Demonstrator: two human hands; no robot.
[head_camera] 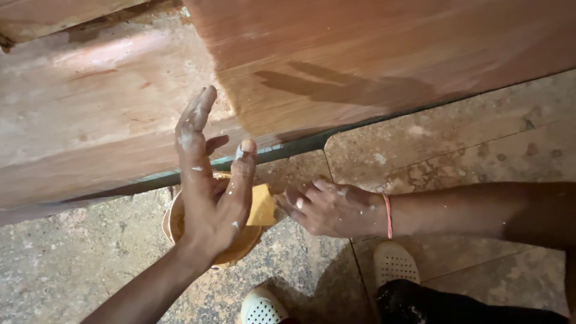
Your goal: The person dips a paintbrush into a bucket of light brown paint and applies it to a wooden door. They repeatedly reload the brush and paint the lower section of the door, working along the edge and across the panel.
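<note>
Yellow pad (pixel 263 206) btwn left hand (pixel 210 198) & right hand (pixel 333 209), touching right fingertips.

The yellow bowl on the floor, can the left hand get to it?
Probably yes. The left hand hovers open right over the yellow bowl, with nothing between them; the right hand grips a yellow piece alongside.

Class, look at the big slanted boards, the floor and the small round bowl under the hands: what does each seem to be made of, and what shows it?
The boards look like reddish wood, matt and dusty, with long grain streaks. The floor seems to be mottled stone or terrazzo tile, with visible joints and pale stains. The bowl looks like yellowish plastic, though the left hand hides most of it.
</note>
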